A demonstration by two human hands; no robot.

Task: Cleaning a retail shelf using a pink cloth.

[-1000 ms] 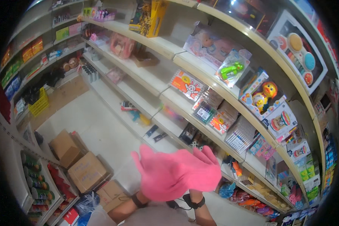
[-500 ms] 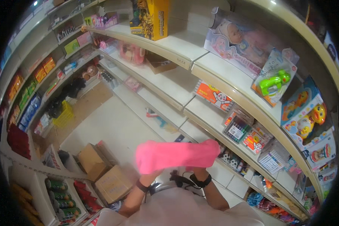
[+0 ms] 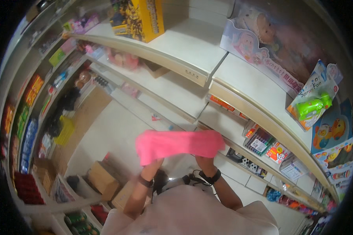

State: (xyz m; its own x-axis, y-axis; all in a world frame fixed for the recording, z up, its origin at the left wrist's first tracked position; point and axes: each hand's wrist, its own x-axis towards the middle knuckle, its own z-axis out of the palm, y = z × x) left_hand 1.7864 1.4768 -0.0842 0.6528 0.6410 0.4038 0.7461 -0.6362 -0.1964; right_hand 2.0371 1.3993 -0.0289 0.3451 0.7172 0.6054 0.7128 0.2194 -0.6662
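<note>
A bright pink cloth (image 3: pixel 178 144) is stretched sideways in front of my body, its ends drooping a little. My left hand (image 3: pixel 153 167) holds it near the left end, and my right hand (image 3: pixel 206 161) holds it near the right end. Most of the fingers of both hands are hidden behind the cloth. A dark band circles each wrist. Beyond the cloth stand white shelves (image 3: pixel 176 94), and the cloth looks apart from them.
On the upper shelf stand a yellow toy box (image 3: pixel 155 19), a boxed doll (image 3: pixel 259 43) and a packaged green spray fan (image 3: pixel 310 107). Marker sets (image 3: pixel 259 143) fill a lower shelf. Cardboard boxes (image 3: pixel 102 180) sit on the floor at left, near a yellow basket (image 3: pixel 64 131).
My hands have raised the cloth slightly, away from my body and toward the shelves. My view has shifted, so the upper shelf and its toys appear nearer.
</note>
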